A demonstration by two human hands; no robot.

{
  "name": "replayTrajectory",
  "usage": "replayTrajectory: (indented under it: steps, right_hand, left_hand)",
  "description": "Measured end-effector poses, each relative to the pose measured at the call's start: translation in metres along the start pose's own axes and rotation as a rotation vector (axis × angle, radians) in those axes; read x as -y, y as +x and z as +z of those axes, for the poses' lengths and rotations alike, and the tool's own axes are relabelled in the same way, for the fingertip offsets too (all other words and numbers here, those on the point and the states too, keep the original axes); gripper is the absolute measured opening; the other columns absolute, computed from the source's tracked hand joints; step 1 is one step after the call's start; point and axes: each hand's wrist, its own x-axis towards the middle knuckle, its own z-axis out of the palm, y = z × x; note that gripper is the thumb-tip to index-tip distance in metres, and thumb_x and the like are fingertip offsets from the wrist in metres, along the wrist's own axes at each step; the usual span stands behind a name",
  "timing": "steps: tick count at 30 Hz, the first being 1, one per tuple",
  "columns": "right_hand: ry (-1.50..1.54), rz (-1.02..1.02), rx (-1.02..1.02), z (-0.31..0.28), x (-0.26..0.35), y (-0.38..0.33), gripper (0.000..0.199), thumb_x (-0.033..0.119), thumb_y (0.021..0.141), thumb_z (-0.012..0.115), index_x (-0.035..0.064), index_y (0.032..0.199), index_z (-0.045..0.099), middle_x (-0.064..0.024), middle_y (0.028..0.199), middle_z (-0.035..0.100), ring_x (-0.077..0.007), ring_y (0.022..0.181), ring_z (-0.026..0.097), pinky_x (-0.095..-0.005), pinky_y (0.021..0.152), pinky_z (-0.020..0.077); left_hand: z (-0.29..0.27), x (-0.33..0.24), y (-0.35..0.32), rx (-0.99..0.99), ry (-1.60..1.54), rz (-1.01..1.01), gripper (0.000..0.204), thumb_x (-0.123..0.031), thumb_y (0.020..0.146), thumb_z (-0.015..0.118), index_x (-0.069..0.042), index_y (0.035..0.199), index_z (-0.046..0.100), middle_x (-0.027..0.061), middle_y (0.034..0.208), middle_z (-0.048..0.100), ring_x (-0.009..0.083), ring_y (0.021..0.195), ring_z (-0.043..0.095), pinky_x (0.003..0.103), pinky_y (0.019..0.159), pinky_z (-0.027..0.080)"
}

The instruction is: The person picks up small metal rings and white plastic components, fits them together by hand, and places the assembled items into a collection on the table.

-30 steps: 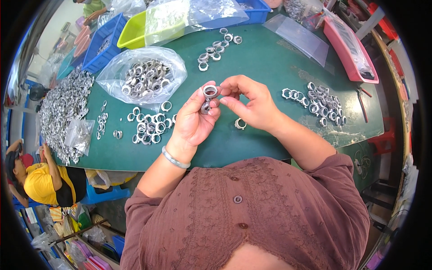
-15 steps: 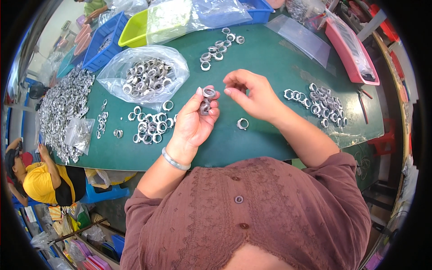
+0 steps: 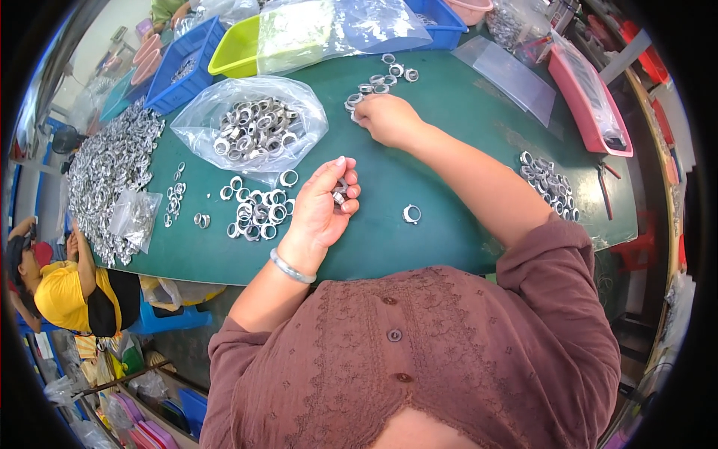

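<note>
My left hand (image 3: 318, 200) is closed around several small metal rings (image 3: 340, 194), partly hidden by its fingers. Farther out, my right hand (image 3: 390, 121) reaches to a loose group of silver rings (image 3: 381, 88). Its fingertips pinch a ring (image 3: 354, 117) at the group's near end, mostly covered by the hand. One lone ring (image 3: 411, 222) lies on the green table between my forearms. Left of my left hand is a cluster of rings (image 3: 258, 213), some with small lugs. Behind that, an open clear bag (image 3: 196, 127) holds more rings. Another cluster (image 3: 550, 183) lies beyond my right forearm.
A big heap of metal parts (image 3: 108, 176) covers the table's left end. Along the back stand a blue crate (image 3: 161, 97), a lime-green tray (image 3: 228, 61) and a pink tray (image 3: 580, 97). Red-handled pliers (image 3: 604, 187) lie at the right. A person in yellow (image 3: 63, 298) sits at left.
My right hand has moved away from my left hand, out to the far group of rings. My left fingers have curled further over the rings they hold.
</note>
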Motion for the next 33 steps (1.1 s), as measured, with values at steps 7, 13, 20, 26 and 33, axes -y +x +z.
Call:
replayTrajectory:
  steps: [7, 13, 20, 26, 33]
  right_hand:
    - [0.755, -0.063, -0.097, -0.033, 0.029, -0.048, 0.011, 0.006, 0.074, 0.061, 0.0035, 0.085, 0.061, -0.0076, 0.076, 0.058, -0.019, 0.069, 0.057, -0.0282, 0.06, 0.0452]
    - [0.695, -0.239, -0.293, -0.047, 0.051, -0.078, 0.012, 0.002, 0.072, 0.062, 0.0023, 0.083, 0.059, -0.0067, 0.07, 0.056, -0.0179, 0.063, 0.056, -0.0272, 0.056, 0.0448]
    - [0.937, -0.041, -0.229, -0.052, 0.052, -0.091, 0.024, -0.002, 0.075, 0.061, 0.0012, 0.098, 0.054, 0.0, 0.07, 0.053, -0.0044, 0.061, 0.048, -0.0184, 0.054, 0.0399]
    - [0.888, -0.017, -0.223, -0.055, 0.051, -0.094, 0.024, 0.002, 0.074, 0.062, 0.0024, 0.096, 0.055, -0.0022, 0.065, 0.053, -0.0075, 0.055, 0.049, -0.0225, 0.051, 0.041]
    - [0.429, -0.023, -0.077, -0.079, 0.038, -0.112, 0.024, 0.017, 0.073, 0.063, 0.007, 0.093, 0.058, -0.006, 0.071, 0.058, -0.0219, 0.062, 0.057, -0.033, 0.056, 0.0454]
  left_hand:
    - [0.007, -0.001, 0.001, -0.002, 0.33, 0.259, 0.027, -0.02, 0.085, 0.054, -0.006, 0.109, 0.051, -0.0004, 0.073, 0.05, 0.0074, 0.06, 0.044, 0.017, 0.045, 0.034]
    - [0.013, -0.001, -0.001, 0.224, 0.299, 0.163, 0.031, -0.024, 0.088, 0.05, -0.006, 0.114, 0.049, -0.0005, 0.077, 0.051, 0.008, 0.06, 0.045, 0.017, 0.047, 0.035]
    - [0.011, -0.001, -0.003, 0.374, 0.14, 0.032, 0.031, -0.028, 0.088, 0.048, -0.005, 0.108, 0.049, -0.0004, 0.076, 0.051, 0.0085, 0.061, 0.043, 0.018, 0.047, 0.033]
    - [0.013, 0.001, -0.002, 0.396, 0.131, 0.001, 0.03, -0.03, 0.088, 0.048, -0.006, 0.106, 0.049, -0.0009, 0.075, 0.05, 0.0079, 0.061, 0.043, 0.018, 0.047, 0.033]
    - [0.018, 0.017, 0.0, 0.3, 0.289, -0.087, 0.033, -0.032, 0.089, 0.047, -0.003, 0.105, 0.05, -0.0003, 0.072, 0.049, 0.0082, 0.059, 0.043, 0.017, 0.045, 0.033]
